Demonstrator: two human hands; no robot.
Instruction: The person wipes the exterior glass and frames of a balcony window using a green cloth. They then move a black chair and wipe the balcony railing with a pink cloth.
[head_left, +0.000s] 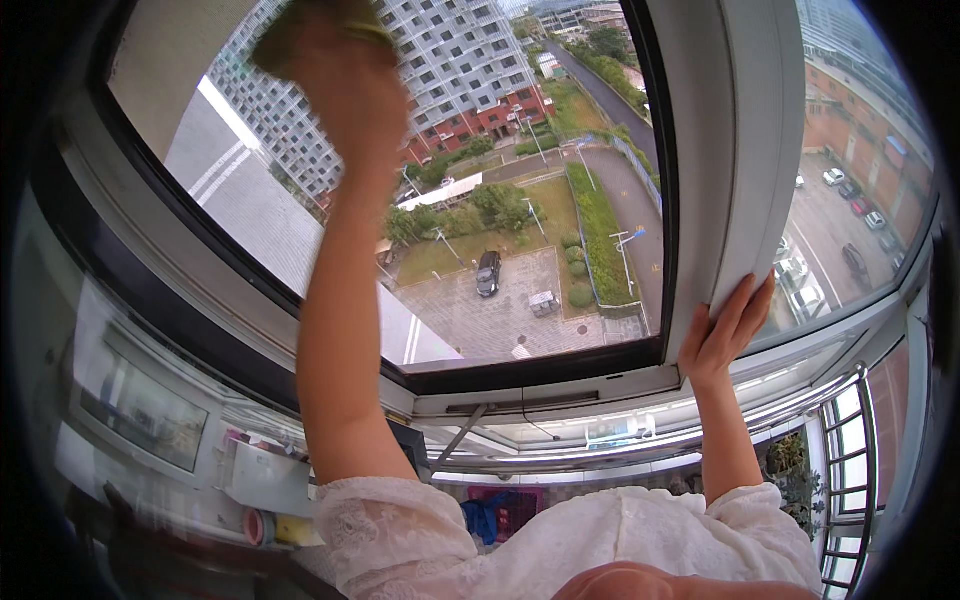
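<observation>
My left hand (352, 94), blurred, is raised at the upper left over the window pane (480, 225). It holds a dark green cloth or pad (289, 45), whose exact kind is too blurred to tell. Whether the cloth touches the pane cannot be told. Lower on the right, my right hand (724, 330) lies against the edge of the white window frame (731, 172), with its fingers slightly apart and nothing held in it. A black inner border (540, 364) runs round the pane.
A metal stay arm (461, 442) and a shiny rail (600, 457) lie below the window. A pink basket with blue cloth (487, 517) is low in the middle. Potted plants (795, 472) and a barred metal railing (866, 465) are at the right. Buildings and parked cars show far below outside.
</observation>
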